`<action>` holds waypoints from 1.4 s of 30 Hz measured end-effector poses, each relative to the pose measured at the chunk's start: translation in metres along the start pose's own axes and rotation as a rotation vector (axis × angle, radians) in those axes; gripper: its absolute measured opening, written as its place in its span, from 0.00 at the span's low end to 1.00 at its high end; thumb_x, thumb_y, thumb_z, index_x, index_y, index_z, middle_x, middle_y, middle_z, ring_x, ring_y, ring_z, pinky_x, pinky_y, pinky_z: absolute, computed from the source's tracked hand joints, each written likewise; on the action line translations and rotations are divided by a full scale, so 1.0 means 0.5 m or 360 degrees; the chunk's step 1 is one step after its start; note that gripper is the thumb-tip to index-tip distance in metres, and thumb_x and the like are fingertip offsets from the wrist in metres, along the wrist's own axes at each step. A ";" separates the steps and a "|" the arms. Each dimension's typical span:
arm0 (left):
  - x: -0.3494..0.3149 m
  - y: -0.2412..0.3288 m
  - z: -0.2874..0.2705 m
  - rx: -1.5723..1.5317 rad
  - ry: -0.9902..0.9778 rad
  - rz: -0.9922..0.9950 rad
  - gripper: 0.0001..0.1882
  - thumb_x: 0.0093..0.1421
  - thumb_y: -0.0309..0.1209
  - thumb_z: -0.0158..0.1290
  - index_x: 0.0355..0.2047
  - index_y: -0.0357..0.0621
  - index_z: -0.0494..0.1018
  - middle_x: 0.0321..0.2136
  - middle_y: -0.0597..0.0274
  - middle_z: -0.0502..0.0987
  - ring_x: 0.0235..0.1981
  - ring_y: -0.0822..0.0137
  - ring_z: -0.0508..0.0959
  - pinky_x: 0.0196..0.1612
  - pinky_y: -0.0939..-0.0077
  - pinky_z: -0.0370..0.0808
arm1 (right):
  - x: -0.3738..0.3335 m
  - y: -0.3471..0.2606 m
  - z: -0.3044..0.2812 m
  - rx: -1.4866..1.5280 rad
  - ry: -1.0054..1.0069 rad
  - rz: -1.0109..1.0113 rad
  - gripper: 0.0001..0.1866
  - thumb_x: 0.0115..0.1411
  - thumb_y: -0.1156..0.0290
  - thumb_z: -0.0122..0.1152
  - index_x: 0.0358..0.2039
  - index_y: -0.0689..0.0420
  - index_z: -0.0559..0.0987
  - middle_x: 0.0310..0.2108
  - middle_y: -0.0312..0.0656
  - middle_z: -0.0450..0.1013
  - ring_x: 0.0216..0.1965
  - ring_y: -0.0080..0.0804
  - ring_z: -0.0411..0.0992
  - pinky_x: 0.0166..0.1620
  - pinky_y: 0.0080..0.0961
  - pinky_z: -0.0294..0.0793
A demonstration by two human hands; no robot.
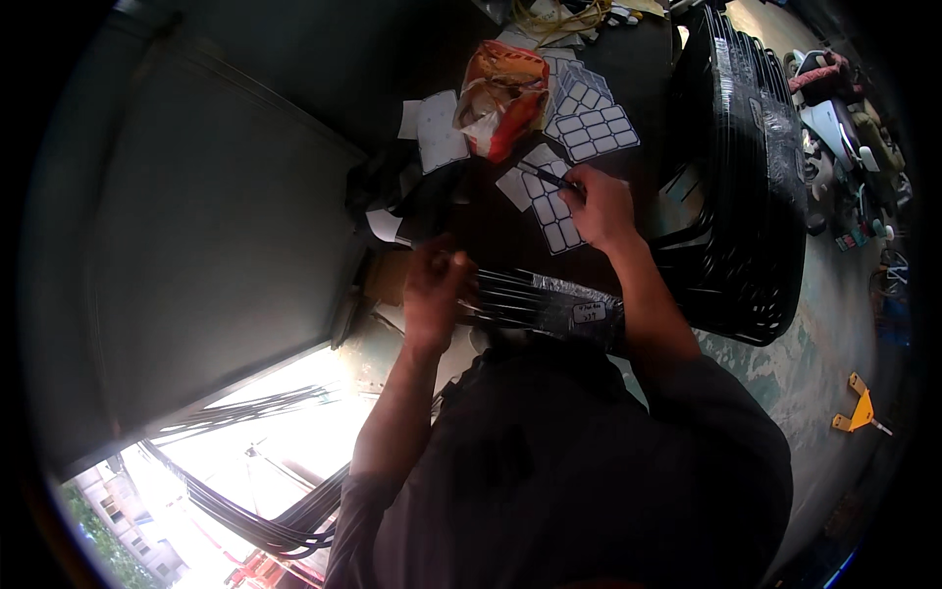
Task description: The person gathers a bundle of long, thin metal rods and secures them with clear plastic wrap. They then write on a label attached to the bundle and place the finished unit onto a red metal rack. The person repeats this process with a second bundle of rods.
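In my right hand (601, 208) is a dark pen (547, 176), gripped between thumb and fingers with its tip toward the upper left. Beneath it lies a sheet of blank labels (557, 228) with dark-bordered cells. Another such label sheet (596, 133) rests a little farther off. My left hand (437, 293) is closed, fingers curled together, beside the left end of a bundle of black rods (510, 302); whatever it pinches is too dark to make out. Clear film wraps the bundle, and a small written label (590, 313) sits on the film.
A red-orange plastic bag (502, 98) stands among papers on the dark table. Large film-wrapped black tubing (741, 177) rises at the right. Beyond it are parked scooters (839, 137) and a yellow metal part (860, 410) on the floor. A grey panel (196, 255) bounds the left.
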State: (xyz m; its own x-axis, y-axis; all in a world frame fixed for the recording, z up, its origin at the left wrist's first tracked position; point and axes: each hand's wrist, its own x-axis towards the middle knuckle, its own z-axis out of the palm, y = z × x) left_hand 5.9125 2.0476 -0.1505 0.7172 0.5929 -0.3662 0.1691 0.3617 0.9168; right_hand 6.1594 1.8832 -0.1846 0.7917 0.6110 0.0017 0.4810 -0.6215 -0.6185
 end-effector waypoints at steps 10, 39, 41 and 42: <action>0.006 0.038 0.016 0.0180 -0.0250 0.0087 0.21 0.75 0.35 0.55 0.63 0.40 0.68 0.31 0.61 0.80 0.24 0.74 0.78 0.25 0.79 0.75 | -0.145 -0.125 -0.031 0.0087 -0.0105 -0.0814 0.12 0.59 0.70 0.72 0.41 0.56 0.81 0.34 0.47 0.81 0.35 0.55 0.79 0.39 0.47 0.77; -0.130 0.045 -0.050 0.0282 0.0230 0.0344 0.08 0.74 0.32 0.58 0.41 0.39 0.79 0.25 0.74 0.74 0.25 0.84 0.68 0.28 0.83 0.65 | -0.191 -0.168 -0.061 0.0606 -0.0479 -0.0631 0.11 0.64 0.78 0.70 0.46 0.62 0.81 0.40 0.46 0.84 0.40 0.35 0.84 0.44 0.30 0.81; -0.127 0.040 -0.046 0.0268 0.0197 0.0330 0.08 0.74 0.32 0.58 0.41 0.39 0.79 0.26 0.74 0.75 0.26 0.83 0.69 0.29 0.82 0.65 | -0.194 -0.167 -0.062 0.0609 -0.0453 -0.0669 0.11 0.64 0.78 0.70 0.46 0.62 0.81 0.39 0.46 0.84 0.40 0.36 0.84 0.43 0.30 0.81; -0.122 0.032 -0.044 0.0238 0.0172 0.0328 0.08 0.74 0.32 0.58 0.41 0.39 0.79 0.26 0.73 0.75 0.27 0.83 0.69 0.30 0.82 0.66 | -0.195 -0.169 -0.063 0.0600 -0.0442 -0.0682 0.11 0.63 0.78 0.71 0.46 0.62 0.81 0.38 0.46 0.84 0.39 0.37 0.85 0.43 0.30 0.81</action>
State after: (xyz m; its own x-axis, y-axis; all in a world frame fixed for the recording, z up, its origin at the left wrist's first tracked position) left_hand 5.8568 2.0328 -0.1170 0.6720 0.7191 -0.1770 0.1308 0.1201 0.9841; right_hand 6.0538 1.8606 -0.1077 0.4067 0.9030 0.1381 0.5279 -0.1090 -0.8423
